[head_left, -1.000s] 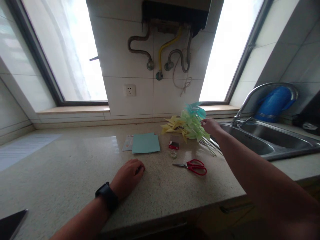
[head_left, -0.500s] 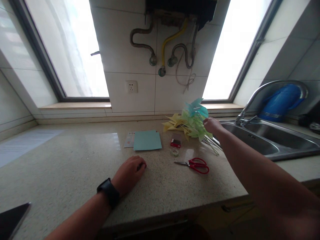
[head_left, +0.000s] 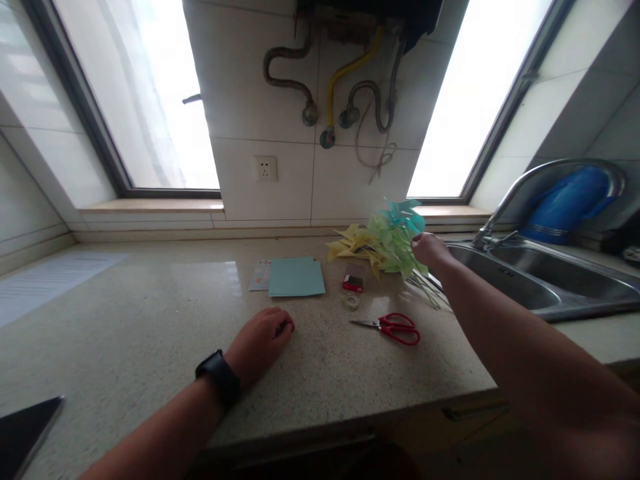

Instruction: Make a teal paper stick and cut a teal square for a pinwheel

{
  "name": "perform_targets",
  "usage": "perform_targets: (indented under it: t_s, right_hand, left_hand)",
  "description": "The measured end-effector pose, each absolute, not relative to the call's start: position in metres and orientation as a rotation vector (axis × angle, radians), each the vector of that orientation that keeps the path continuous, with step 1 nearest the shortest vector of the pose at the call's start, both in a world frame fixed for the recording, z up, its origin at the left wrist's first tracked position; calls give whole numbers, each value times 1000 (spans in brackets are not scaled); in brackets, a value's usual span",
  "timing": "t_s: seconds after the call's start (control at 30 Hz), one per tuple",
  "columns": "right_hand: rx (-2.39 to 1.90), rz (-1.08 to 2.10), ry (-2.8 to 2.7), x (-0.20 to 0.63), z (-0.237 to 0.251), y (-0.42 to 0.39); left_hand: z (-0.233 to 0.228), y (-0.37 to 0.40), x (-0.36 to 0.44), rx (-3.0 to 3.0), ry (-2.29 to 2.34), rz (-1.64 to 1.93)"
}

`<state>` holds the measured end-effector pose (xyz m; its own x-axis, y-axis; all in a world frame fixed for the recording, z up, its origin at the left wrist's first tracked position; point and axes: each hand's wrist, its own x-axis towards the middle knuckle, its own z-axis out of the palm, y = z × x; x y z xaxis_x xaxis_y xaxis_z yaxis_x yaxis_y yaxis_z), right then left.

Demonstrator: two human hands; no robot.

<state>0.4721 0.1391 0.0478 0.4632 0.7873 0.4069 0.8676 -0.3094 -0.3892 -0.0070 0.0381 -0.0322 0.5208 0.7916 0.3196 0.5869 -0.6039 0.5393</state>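
My right hand (head_left: 429, 250) reaches out to a pile of paper pinwheels (head_left: 373, 248), yellow and green, lying by the sink's left edge. Its fingers are closed at the stick of a teal pinwheel (head_left: 401, 215) that stands up above the pile. White sticks (head_left: 429, 293) fan out from the pile under my forearm. My left hand (head_left: 261, 341), a black watch on its wrist, rests on the stone counter (head_left: 125, 320) with the fingers curled under and nothing in it. A sheet of teal paper (head_left: 296, 277) lies just beyond it.
Red-handled scissors (head_left: 393, 327), a small tape roll (head_left: 352, 301) and a small red box (head_left: 353, 283) lie between my hands. A steel sink (head_left: 540, 287) with a tap (head_left: 520, 190) is at the right. A dark flat object (head_left: 25, 437) sits at the near left corner.
The view has tilted a little, so everything sits slightly lower and to the right. My right hand stays at the pinwheel pile and my left hand has not moved on the counter.
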Motion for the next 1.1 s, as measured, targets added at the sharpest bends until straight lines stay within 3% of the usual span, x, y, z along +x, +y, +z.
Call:
perform_targets:
  t_s: [0.37,0.6,0.87,1.1]
  right_hand:
    - [-2241,-107,-1296,465,48,134]
    - [-2029,-308,-1210,428,53,113]
    - [-1609,-194,-1896,354,10,27]
    - [-1552,-92,-2149,372,-31,-43]
  left_hand:
    - [-29,37,-6,2407,1142,765]
    - [-30,36,-6,2427,1151,771]
    - [-31,36,-5,2481,1157,781]
    - [-32,35,-6,2535,1270,860]
